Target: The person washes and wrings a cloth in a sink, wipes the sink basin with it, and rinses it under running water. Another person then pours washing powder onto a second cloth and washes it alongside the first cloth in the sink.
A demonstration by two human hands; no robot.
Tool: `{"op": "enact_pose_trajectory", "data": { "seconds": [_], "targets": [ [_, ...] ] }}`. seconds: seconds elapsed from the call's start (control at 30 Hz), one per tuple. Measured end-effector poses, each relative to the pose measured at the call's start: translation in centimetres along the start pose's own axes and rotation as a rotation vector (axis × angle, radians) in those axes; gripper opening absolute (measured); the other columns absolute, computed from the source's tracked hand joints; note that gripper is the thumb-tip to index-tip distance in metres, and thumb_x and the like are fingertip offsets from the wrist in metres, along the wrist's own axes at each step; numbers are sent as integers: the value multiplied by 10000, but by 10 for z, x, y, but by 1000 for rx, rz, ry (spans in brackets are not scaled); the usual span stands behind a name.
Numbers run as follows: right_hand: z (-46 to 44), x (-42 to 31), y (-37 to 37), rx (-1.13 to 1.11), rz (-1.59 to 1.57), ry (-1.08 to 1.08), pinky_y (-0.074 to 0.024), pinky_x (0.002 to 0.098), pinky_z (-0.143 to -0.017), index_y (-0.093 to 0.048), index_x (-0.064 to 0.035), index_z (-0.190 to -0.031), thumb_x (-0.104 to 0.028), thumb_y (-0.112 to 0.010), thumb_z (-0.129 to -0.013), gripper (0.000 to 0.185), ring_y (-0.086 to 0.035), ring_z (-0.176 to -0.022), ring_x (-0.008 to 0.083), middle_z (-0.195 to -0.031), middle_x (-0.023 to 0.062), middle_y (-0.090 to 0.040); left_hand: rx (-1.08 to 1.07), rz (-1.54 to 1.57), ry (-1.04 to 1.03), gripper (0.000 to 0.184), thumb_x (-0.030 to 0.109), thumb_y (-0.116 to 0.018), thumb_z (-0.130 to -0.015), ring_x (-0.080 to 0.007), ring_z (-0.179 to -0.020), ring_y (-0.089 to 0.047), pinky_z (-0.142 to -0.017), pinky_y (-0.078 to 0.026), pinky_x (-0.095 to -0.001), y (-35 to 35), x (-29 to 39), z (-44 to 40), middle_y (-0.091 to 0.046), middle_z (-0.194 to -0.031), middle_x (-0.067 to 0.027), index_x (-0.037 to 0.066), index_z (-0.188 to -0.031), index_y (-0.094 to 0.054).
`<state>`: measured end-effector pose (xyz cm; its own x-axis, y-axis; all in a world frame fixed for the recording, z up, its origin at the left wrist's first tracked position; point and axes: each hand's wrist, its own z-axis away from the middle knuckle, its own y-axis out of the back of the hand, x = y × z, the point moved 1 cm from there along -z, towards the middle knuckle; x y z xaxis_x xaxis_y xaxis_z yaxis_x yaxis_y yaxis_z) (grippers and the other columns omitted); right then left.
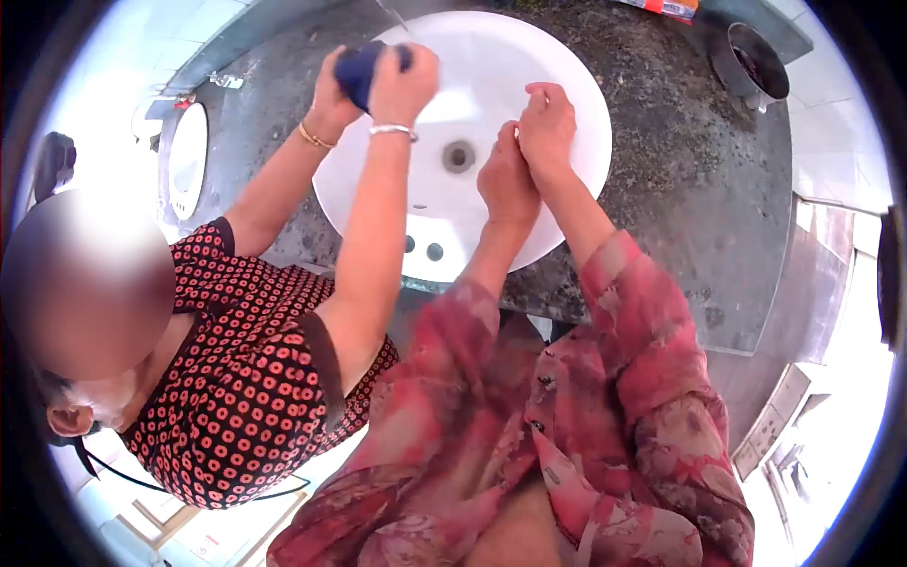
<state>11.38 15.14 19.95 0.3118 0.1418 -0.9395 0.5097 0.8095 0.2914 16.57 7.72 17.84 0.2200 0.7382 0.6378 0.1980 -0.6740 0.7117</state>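
Observation:
Over the right side of a white oval washbasin (pixel 586 142), my left hand (pixel 508 181) and my right hand (pixel 548 128) are pressed together. The left hand's fingers curl in against the right hand. My right hand is also closed, with its fingers bent over. Whatever may lie between my palms is hidden. Below and to the left of my hands is the basin's round drain (pixel 458 157). Neither hand touches the basin's bottom as far as I can see.
At my left, another person (pixel 255 369) in a dotted top holds a dark blue cloth-like thing (pixel 359 77) over the basin's left edge. A worn grey counter (pixel 661 189) surrounds the basin. A grey bucket-like container (pixel 751 66) stands at the far right; a second basin (pixel 189 156) sits left.

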Motion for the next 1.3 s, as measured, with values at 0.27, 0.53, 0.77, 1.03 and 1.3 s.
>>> {"op": "enact_pose_trajectory", "data": {
  "seconds": [0.27, 0.53, 0.77, 1.03, 1.3],
  "targets": [
    [1, -13, 52, -631, -114, -165, -501, 302, -655, -609, -22, -1112, -344, -516, -958, 369, -600, -718, 151, -793, 67, -619, -457, 485, 395, 217, 238, -705, -784, -218, -568, -599, -506, -435, -319, 40, 16, -2, -622, -673, -82, 43, -824, -620],
    [60, -56, 64, -928, -1247, -367, -511, 324, -723, -422, -76, -1399, -461, -493, -958, 590, -580, -820, 205, -1002, 113, -605, -1053, 2480, 974, 432, 430, -576, -931, -62, -509, -393, -429, -327, -198, 62, 63, 31, -438, -673, 24, 49, -1116, -490],
    [33, -48, 71, -1328, -1248, -52, -457, 297, -596, -441, -65, -1388, -264, -548, -966, 479, -458, -569, 101, -650, -33, -417, -1247, 2093, 923, 284, 326, -617, -908, -40, -467, -361, -382, -241, -173, 90, 61, 17, -436, -653, 27, 74, -976, -507],
    [22, -87, 71, -1190, -583, -169, -328, 209, -448, -532, 30, -1251, -268, -487, -993, 397, -295, -434, 33, -522, -88, -258, -902, 1444, 824, 212, 180, -636, -834, -55, -405, -336, -363, -212, -213, 73, 61, 4, -434, -572, 30, 120, -719, -469],
    [13, -69, 55, -964, -223, 124, -338, 222, -446, -590, -2, -1186, -287, -457, -986, 373, -348, -436, 45, -521, -62, -378, -621, 995, 602, 83, 114, -607, -828, -163, -585, -458, -499, -327, -298, 43, 44, 3, -529, -704, -42, 77, -820, -534]
  ]
}}
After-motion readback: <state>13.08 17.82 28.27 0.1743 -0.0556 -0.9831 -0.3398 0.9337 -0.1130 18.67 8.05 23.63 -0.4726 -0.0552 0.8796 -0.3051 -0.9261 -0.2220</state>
